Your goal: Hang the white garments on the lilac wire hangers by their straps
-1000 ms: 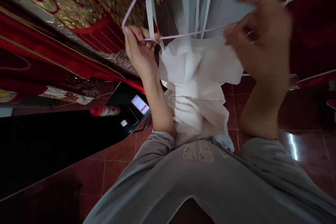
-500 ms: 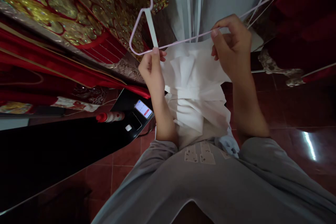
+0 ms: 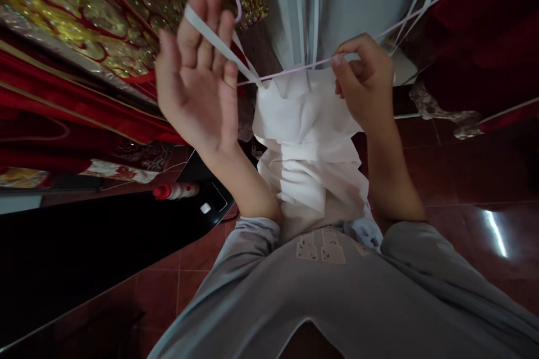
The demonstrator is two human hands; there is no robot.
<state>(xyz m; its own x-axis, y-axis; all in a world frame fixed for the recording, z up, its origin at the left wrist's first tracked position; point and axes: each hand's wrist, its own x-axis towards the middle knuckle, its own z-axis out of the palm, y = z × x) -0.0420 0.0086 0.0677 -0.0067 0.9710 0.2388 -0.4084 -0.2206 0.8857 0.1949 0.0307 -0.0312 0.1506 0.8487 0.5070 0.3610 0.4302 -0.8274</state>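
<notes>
My left hand (image 3: 204, 76) is raised at the left, palm towards me with fingers stretched out. A white shoulder strap (image 3: 219, 42) runs across those fingers and down to a white dress (image 3: 305, 118). My right hand (image 3: 364, 78) pinches the lower bar of a pale pink hanger (image 3: 290, 70) between thumb and fingers. The dress hangs below this bar, its ruffled top facing up. Part of the hanger's left end is hidden behind my left hand. More white straps (image 3: 421, 3) cross the hanger's bar at the upper right.
Red and gold sequinned garments (image 3: 101, 22) hang at the left. Dark red cloth (image 3: 484, 28) hangs at the right. On a black table (image 3: 126, 235) lie a red-capped bottle (image 3: 174, 190) and a small white case (image 3: 205, 208). The floor (image 3: 197, 247) has red tiles.
My left hand has left the hanger's corner, moved up and left, and opened with the strap stretched across its fingers. My right hand keeps its pinch, slightly shifted left.
</notes>
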